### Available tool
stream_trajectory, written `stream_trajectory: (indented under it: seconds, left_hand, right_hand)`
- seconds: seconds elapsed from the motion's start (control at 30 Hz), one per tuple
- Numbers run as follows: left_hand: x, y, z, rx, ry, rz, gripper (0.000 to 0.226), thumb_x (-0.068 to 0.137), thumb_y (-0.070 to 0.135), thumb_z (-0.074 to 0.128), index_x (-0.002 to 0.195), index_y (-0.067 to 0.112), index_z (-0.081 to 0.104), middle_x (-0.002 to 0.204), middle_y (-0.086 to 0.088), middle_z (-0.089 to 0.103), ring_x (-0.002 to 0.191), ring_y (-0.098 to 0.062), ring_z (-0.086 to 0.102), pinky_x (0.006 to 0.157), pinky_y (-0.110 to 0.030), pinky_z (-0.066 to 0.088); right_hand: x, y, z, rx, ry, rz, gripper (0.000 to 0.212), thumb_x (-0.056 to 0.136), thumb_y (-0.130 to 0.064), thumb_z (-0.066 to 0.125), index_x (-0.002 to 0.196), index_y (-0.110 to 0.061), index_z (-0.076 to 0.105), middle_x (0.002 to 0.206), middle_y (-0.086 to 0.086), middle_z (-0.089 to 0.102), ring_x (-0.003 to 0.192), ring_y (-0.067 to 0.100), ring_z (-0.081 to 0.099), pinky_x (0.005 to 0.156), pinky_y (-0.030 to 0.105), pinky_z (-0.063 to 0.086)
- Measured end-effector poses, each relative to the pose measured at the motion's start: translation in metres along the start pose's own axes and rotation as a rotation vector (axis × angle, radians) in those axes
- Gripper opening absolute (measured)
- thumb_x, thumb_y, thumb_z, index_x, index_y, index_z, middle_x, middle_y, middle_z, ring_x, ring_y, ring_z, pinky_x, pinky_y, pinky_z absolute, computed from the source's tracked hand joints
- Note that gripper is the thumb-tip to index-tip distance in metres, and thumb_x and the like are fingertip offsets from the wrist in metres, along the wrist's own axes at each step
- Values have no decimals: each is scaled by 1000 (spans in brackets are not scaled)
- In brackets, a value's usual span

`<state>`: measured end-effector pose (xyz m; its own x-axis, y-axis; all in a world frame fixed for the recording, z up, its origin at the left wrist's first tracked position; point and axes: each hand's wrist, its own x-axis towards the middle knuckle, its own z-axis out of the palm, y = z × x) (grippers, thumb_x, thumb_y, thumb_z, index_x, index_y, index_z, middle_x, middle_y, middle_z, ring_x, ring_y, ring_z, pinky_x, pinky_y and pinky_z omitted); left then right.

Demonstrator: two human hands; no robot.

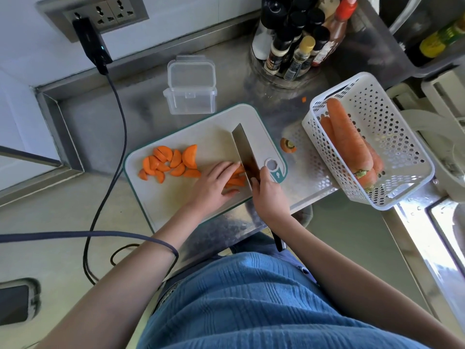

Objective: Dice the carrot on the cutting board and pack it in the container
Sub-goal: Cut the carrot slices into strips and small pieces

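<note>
On the white cutting board (pixel 176 197) lies a pile of half-round carrot slices (pixel 171 162) at the left. My left hand (pixel 214 185) holds down several carrot pieces (pixel 236 181) with curled fingers, right beside the blade. My right hand (pixel 266 190) grips the handle of a cleaver (pixel 245 149), whose blade stands edge-down against those pieces. A clear plastic container (pixel 191 96) with its lid hinged open stands just beyond the board.
A white perforated basket (pixel 392 137) with whole carrots (pixel 347 137) stands at the right. A cut carrot top (pixel 288 145) lies beside the board. Sauce bottles (pixel 297 44) stand at the back. A black cable (pixel 110 152) runs from a wall plug across the left.
</note>
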<state>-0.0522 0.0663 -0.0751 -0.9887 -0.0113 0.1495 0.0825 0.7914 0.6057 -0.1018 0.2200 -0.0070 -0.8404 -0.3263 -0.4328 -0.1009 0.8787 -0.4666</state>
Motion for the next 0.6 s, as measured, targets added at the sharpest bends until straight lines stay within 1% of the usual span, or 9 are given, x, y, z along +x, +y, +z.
stream_trajectory:
  seconds: [0.03,0.1,0.17,0.3,0.4,0.5,0.6]
  left_hand:
    - [0,1,2,-26,12,-20,55,76,21,75,126,7,56,119,-9,59,111,-24,53,95,-38,46]
    - [1,3,2,-73,45,-84,45,82,24,66,123,10,58,118,-7,60,109,-23,55,89,-41,50]
    - [2,3,3,-82,66,-123,41,83,28,63,120,11,59,115,-6,62,107,-24,56,87,-41,51]
    - [7,10,3,-100,111,-176,38,76,19,76,109,9,61,107,-7,62,102,-24,57,83,-35,50]
    - [7,11,5,-103,126,-172,34,75,15,77,105,5,62,105,-10,62,100,-27,57,83,-38,50]
    - [5,10,4,-112,125,-167,35,79,22,73,108,4,62,107,-10,63,103,-26,57,85,-38,50]
    - [3,10,0,-107,107,-122,42,84,34,63,114,5,60,112,-10,62,108,-26,56,89,-36,50]
  right_hand:
    - [0,0,1,6,-1,2,15,103,-25,33,101,-10,34,82,18,60,71,36,57,58,41,44]
    - [1,1,2,19,-2,-1,13,102,-24,33,97,-13,32,80,19,60,71,37,57,57,40,42]
    - [2,2,2,22,-1,-2,13,102,-24,34,95,-14,30,79,18,59,71,37,57,57,39,41]
    - [1,1,1,33,-2,14,13,102,-24,34,95,-14,31,80,17,59,71,37,56,57,39,40]
    - [0,1,0,45,-1,14,13,102,-26,33,96,-14,32,78,14,58,71,36,56,56,38,39]
    - [-4,-1,-3,60,14,5,15,103,-27,32,98,-13,33,75,12,56,67,35,55,53,35,37]
    - [-9,-6,-6,71,31,-8,17,103,-27,32,101,-11,35,75,13,57,65,35,54,52,37,39]
